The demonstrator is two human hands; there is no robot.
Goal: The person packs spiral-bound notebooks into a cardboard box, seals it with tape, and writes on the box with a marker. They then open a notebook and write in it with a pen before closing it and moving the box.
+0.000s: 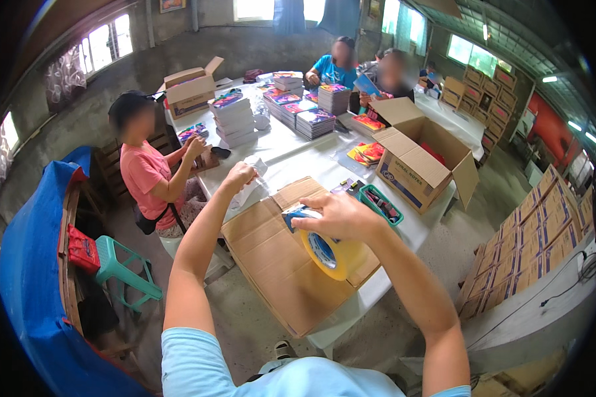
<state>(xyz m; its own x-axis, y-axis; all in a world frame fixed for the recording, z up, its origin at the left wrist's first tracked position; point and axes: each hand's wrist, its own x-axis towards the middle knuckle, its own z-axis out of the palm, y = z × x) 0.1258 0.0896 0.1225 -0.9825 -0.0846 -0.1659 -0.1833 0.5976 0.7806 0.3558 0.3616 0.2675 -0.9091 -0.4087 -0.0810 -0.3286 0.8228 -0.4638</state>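
- Gripping a blue tape dispenser [297, 214], the person's right hand [344, 217] is clamped around it above a brown cardboard box [268, 258] lying on the white table [286, 157].
- A yellowish tape roll [348, 257] sits in the dispenser, over the cardboard.
- The left hand [241, 175] is near the cardboard's far left corner, fingers curled; from here I can't tell whether they're closed on anything.
- Just right of the cardboard, a green basket [395, 220] stands near an open carton [404, 178].
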